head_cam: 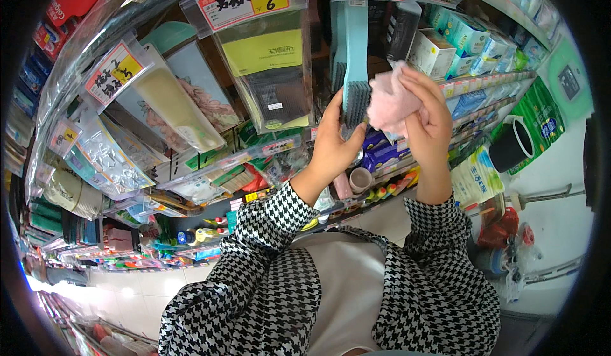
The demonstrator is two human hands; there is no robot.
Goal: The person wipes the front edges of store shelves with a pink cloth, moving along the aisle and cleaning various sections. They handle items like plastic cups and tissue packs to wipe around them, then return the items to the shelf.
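Note:
A light blue plastic brush (356, 45) with dark bristles hangs from the shelf front, below a price tag. Around its bristle end (358, 103) close the fingers and thumb of my left hand (336, 141). A second brush of like colour (338, 36) hangs just behind it, partly hidden. My right hand (429, 112) grips a crumpled pink cloth (392, 100), close to the right side of the bristles; whether the cloth touches them I cannot tell.
Packaged dark socks (274, 83) hang left of the brushes, and a pale long packet (179, 103) farther left. Boxed goods (458, 31) fill the shelf at right. Lower shelves hold a mug (361, 180) and bottles. A black bin (511, 145) stands at the right.

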